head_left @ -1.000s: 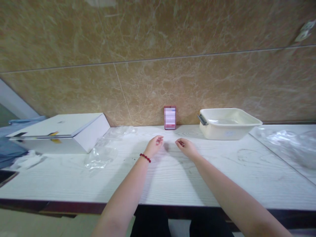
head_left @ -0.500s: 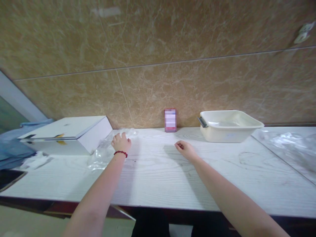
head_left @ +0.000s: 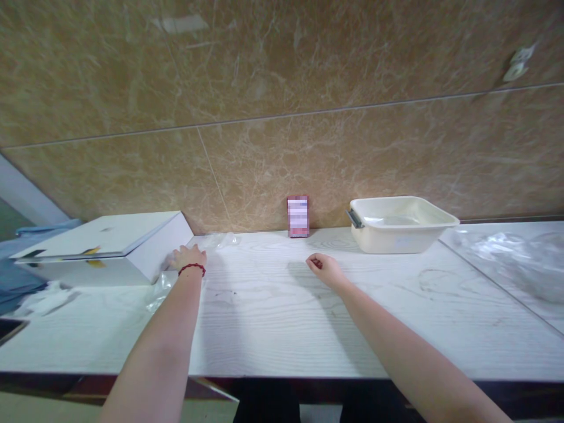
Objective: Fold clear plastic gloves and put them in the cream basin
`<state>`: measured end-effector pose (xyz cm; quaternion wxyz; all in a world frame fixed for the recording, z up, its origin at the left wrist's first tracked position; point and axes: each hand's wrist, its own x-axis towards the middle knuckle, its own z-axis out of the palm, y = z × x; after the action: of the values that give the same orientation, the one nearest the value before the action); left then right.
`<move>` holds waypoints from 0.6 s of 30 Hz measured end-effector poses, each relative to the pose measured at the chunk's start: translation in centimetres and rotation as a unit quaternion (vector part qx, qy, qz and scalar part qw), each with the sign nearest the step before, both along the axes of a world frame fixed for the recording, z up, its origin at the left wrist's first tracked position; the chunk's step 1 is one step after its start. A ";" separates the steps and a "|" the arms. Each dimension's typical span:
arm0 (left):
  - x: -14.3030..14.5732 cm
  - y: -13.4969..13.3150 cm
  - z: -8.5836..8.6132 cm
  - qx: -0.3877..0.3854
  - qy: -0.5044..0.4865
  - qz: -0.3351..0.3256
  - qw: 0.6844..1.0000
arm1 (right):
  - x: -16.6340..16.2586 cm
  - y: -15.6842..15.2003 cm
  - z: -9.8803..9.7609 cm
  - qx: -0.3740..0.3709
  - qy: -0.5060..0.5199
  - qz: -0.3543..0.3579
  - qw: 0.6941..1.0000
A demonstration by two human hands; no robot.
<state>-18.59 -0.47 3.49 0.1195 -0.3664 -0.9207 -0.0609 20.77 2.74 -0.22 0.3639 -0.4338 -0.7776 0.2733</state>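
Observation:
My left hand, with a red beaded bracelet at the wrist, lies over a clear plastic bag close to the side of a white box. Its fingers are stretched out towards the box; whether the fingertips touch it I cannot tell. My right hand is loosely curled above the white wood-grain table, and nothing shows in its fingers. Between and behind the hands, a small red-edged packet, its face blurred, stands against the wall.
At the back right stands a cream plastic basin with a grey handle. Crumpled clear plastic lies at the far right. White tissue and blue cloth are at the left. A tan marble-look wall closes the back.
My left hand has moved left across the plastic bag, closer to the white box. The right hand keeps its curled pose. The whole view has shifted slightly.

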 end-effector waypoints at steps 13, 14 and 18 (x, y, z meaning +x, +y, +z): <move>-2.7 -1.2 0.7 -0.072 -0.025 -0.065 0.995 | 0.0 -0.2 0.1 0.005 -0.004 0.000 1.000; -2.6 -1.3 0.7 -0.072 -0.023 -0.075 0.994 | 0.0 -0.2 0.1 0.007 -0.005 -0.001 1.000; -1.9 -1.5 0.2 -0.071 0.022 -0.107 0.991 | 0.1 -0.2 0.0 0.013 -0.002 0.000 1.000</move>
<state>-20.48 -1.94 3.64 0.1062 -0.4717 -0.8753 0.0001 20.85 2.54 -0.19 0.3683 -0.4293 -0.7819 0.2622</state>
